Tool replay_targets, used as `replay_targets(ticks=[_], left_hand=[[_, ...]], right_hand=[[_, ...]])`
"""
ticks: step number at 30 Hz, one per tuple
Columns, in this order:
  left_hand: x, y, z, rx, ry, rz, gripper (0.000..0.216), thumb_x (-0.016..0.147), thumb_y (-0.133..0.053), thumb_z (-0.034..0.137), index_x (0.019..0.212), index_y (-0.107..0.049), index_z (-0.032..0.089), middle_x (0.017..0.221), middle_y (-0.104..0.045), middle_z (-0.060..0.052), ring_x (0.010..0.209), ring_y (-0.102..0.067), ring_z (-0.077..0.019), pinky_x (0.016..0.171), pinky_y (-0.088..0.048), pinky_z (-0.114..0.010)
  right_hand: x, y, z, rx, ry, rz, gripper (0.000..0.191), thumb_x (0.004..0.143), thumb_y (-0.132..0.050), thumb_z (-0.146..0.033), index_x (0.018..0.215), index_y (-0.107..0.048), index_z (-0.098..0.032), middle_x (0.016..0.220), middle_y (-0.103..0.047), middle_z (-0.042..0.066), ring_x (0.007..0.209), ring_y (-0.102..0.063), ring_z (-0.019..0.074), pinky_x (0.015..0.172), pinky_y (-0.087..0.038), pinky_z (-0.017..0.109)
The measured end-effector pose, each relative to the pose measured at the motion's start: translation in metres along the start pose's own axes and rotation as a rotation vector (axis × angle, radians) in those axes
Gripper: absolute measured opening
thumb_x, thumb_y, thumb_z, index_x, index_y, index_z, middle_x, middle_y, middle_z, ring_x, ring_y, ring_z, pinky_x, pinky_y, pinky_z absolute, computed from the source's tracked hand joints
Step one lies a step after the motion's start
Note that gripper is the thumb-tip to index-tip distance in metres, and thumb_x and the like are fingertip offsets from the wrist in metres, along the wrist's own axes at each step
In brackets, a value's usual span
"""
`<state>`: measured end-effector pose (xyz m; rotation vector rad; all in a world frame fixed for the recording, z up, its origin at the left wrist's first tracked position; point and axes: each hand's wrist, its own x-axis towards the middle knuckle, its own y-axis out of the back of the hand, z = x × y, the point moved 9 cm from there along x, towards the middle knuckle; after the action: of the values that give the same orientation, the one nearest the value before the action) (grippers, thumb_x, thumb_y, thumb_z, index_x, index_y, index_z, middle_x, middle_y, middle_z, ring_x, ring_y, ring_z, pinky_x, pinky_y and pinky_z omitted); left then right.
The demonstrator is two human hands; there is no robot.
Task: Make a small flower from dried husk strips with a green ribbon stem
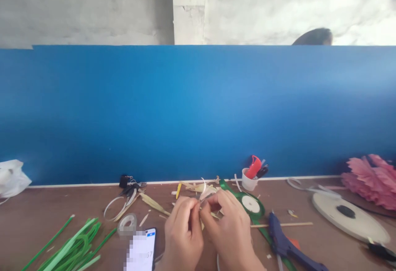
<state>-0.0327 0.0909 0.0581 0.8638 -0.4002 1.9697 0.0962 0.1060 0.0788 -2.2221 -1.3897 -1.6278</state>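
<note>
My left hand (185, 229) and my right hand (228, 223) meet fingertip to fingertip over the table's middle, both closed in a pinch. A thin whitish strip (203, 186) curves up from between the fingertips and looks held by both; its exact kind is unclear. Just beyond the hands lie dry, straw-coloured husk-like pieces (196, 187) and a small yellow piece (178, 190). Beside my right hand lies a spool of green ribbon (251, 204). A phone (144, 248) rests next to my left wrist, near a roll of clear tape (127, 224).
Green fuzzy stems (74, 246) spread at left. Black binder clips (128, 182) sit at the back. Right of my hands are a white cup of pens (249, 180), a thin stick (284, 224), a blue glue gun (287, 246), an oval cream board (349, 217) and pink ruffled paper (373, 180). A blue partition (185, 110) stands behind.
</note>
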Motion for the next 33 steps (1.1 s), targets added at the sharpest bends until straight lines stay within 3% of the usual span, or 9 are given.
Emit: replay_targets(ticks=[4,6,10,13,16,18,24,33], left_hand=[[0.006,0.006,0.000,-0.017,0.030,0.033,0.017,0.085,-0.052,0.016,0.074,-0.064,0.022,0.070,-0.063,-0.006,0.067,-0.058,-0.0196,0.067,-0.043,-0.028],[0.013,0.013,-0.007,-0.010,0.134,0.048,0.014,0.083,-0.057,0.022,0.072,-0.064,0.021,0.065,-0.061,-0.004,0.061,-0.055,-0.0184,0.061,-0.041,-0.027],[0.016,0.010,-0.036,-0.132,0.550,-0.066,0.023,0.078,-0.064,0.040,0.071,-0.065,0.018,0.044,-0.035,0.007,0.041,-0.028,-0.0096,0.041,-0.021,-0.023],[0.010,-0.002,-0.042,-0.318,0.706,-0.147,0.030,0.073,-0.068,0.045,0.069,-0.063,0.016,0.043,-0.029,0.010,0.041,-0.021,-0.0062,0.041,-0.015,-0.020],[0.004,-0.011,-0.042,-0.404,0.764,-0.195,0.032,0.071,-0.070,0.045,0.065,-0.062,0.015,0.043,-0.030,0.010,0.041,-0.019,-0.0043,0.040,-0.013,-0.018],[0.001,-0.014,-0.042,-0.440,0.779,-0.206,0.031,0.071,-0.071,0.044,0.064,-0.062,0.015,0.043,-0.030,0.010,0.040,-0.020,-0.0036,0.040,-0.013,-0.018],[-0.012,-0.028,-0.049,-0.620,0.945,-0.306,0.028,0.070,-0.073,0.040,0.066,-0.065,0.013,0.050,-0.049,0.005,0.036,-0.021,0.0004,0.037,-0.010,-0.017],[-0.021,-0.036,-0.043,-0.772,1.107,-0.357,0.025,0.063,-0.076,0.033,0.063,-0.063,0.012,0.054,-0.053,0.003,0.034,-0.021,0.0026,0.034,-0.006,-0.015]], right_hand=[[0.005,0.002,0.018,-0.096,-0.046,-0.011,0.017,0.069,-0.053,-0.015,0.057,-0.044,-0.023,0.054,-0.055,0.000,0.053,-0.053,0.0183,0.054,-0.037,0.030],[0.010,0.002,0.035,-0.072,-0.114,-0.045,0.015,0.069,-0.055,-0.017,0.057,-0.048,-0.022,0.057,-0.058,0.002,0.056,-0.054,0.0199,0.054,-0.038,0.031],[0.016,-0.013,0.047,0.328,-0.229,-0.289,0.015,0.077,-0.053,-0.020,0.082,-0.067,-0.020,0.076,-0.071,0.005,0.066,-0.062,0.0200,0.058,-0.047,0.030],[0.010,-0.026,0.034,0.621,-0.330,-0.444,0.020,0.078,-0.058,-0.025,0.095,-0.068,-0.019,0.085,-0.071,0.005,0.075,-0.064,0.0208,0.065,-0.050,0.031],[0.009,-0.021,0.024,0.587,-0.288,-0.365,0.008,0.079,-0.061,-0.026,0.077,-0.064,-0.019,0.074,-0.067,0.002,0.068,-0.059,0.0180,0.062,-0.046,0.029],[0.011,-0.015,0.018,0.534,-0.202,-0.299,0.013,0.082,-0.058,-0.023,0.070,-0.061,-0.020,0.069,-0.063,0.000,0.063,-0.056,0.0161,0.058,-0.043,0.028],[0.019,0.008,0.011,0.429,0.001,-0.151,0.015,0.090,-0.050,-0.018,0.075,-0.054,-0.022,0.073,-0.058,0.000,0.071,-0.053,0.0169,0.065,-0.043,0.030],[0.022,0.010,0.006,0.370,0.087,-0.231,0.017,0.091,-0.048,-0.016,0.077,-0.056,-0.022,0.074,-0.061,0.001,0.073,-0.056,0.0181,0.070,-0.044,0.033]])
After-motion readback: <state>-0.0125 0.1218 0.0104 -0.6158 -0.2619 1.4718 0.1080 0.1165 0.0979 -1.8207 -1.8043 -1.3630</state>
